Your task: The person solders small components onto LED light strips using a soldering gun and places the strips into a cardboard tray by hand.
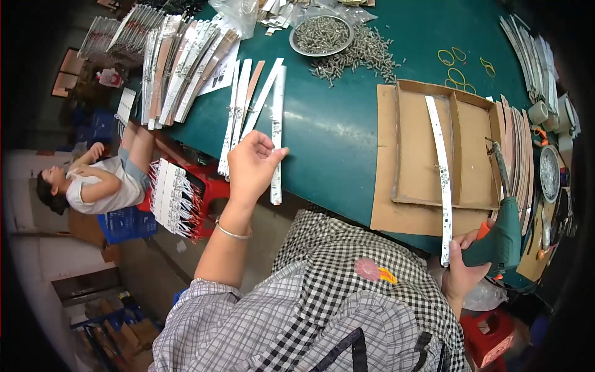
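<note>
Fingers of my left hand pinch 1 long white circuit strip at the green table's edge for lifting; my right hand clamps the green electric screwdriver, steadying another white strip in the cardboard jig.

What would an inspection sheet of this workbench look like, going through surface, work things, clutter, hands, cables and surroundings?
Surface: dark green table top, glossy, partly covered.
Job's things: long white circuit strip at the table's near edge, under the left hand; another white strip lying across a shallow brown cardboard tray; green power screwdriver.
Clutter: round metal dish of screws, loose screws spilled beside it, yellow rubber bands, stacks of strips.
Grippers: left hand touches the strip at the edge; right hand grips the screwdriver and the tray strip's end.
Cables: nothing seen.
Surroundings: a person in a white top by a red stool.
</note>
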Motion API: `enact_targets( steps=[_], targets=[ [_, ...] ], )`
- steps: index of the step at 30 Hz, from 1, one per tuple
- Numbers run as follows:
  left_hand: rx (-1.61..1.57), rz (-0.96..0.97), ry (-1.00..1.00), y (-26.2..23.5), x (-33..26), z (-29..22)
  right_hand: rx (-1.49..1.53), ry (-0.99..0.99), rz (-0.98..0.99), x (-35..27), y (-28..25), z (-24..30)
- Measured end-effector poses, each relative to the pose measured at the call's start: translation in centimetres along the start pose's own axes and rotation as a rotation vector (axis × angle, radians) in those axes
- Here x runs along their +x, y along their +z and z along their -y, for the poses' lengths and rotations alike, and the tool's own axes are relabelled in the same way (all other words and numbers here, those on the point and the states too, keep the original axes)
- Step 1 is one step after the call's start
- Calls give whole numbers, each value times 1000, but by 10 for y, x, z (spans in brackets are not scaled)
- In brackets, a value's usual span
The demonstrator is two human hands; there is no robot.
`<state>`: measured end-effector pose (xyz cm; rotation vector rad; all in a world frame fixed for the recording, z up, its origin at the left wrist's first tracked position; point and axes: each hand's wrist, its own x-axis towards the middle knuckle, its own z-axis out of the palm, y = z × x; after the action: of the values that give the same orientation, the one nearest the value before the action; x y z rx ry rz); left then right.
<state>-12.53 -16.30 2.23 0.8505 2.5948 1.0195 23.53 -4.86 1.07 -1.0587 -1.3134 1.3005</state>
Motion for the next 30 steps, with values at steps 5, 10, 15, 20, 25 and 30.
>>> enact_targets(
  steps=[5,10,15,20,25,30],
  targets=[
    [-820,125,-59,1,-11,-38,-28,20,-24,1,-3,-2],
    [-931,437,-1,41,-23,-99,20,-76,-67,-4,-5,7],
    [-918,706,-67,95,-28,-135,5,-171,-108,-9,-23,18],
    [-748,1012,-126,105,-32,-148,-23,-112,-128,-14,-28,25],
    [-98,731,530,85,-45,-150,9,-79,-34,-5,-15,22],
    [-688,1055,95,71,-66,-152,-139,-201,410,17,5,29]
  ],
)
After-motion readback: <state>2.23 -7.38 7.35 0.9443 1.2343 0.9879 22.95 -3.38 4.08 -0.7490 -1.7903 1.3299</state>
